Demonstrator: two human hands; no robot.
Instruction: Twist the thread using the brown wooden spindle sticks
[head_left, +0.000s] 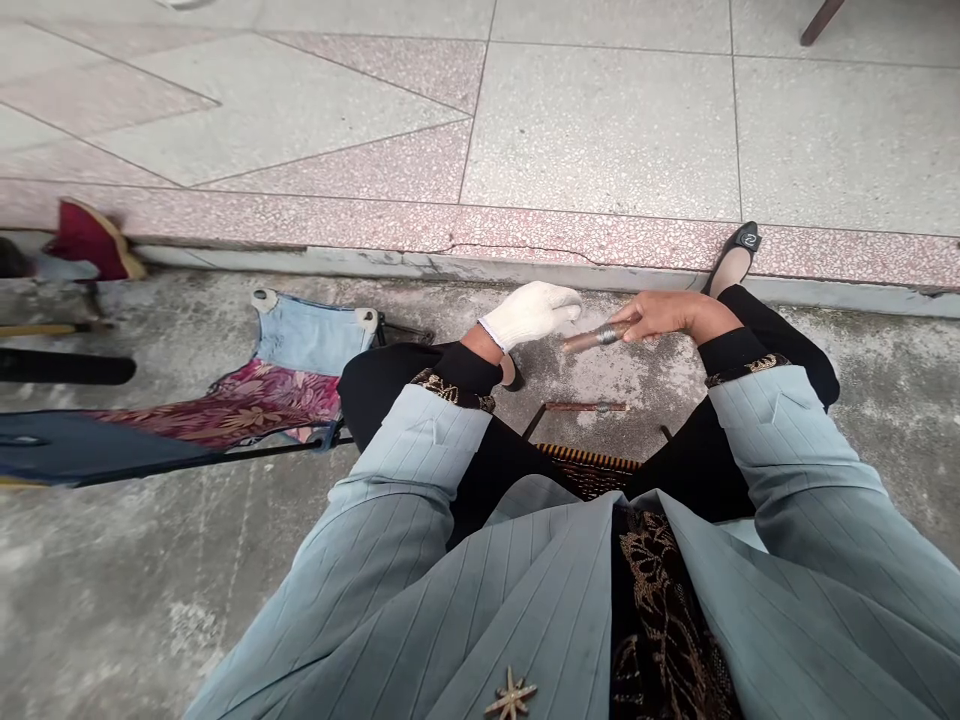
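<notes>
My left hand (pixel 534 312) wears a white glove and is curled closed just left of a short brownish rod (pixel 596 337) with a metal band. My bare right hand (pixel 667 315) grips that rod by its right end, holding it nearly level above the concrete ground. The gloved fingers are near the rod's left tip; whether they touch it I cannot tell. Below the hands a second thin rusty rod (pixel 587 407) lies on the ground between my knees. Both arms are in pale blue striped sleeves with black cuffs.
A folding stool with floral and denim fabric (pixel 255 395) lies on the ground to my left. A woven mat edge (pixel 589 462) shows under my legs. A raised tiled step (pixel 450 235) runs across ahead. My black shoe (pixel 739 250) rests against it.
</notes>
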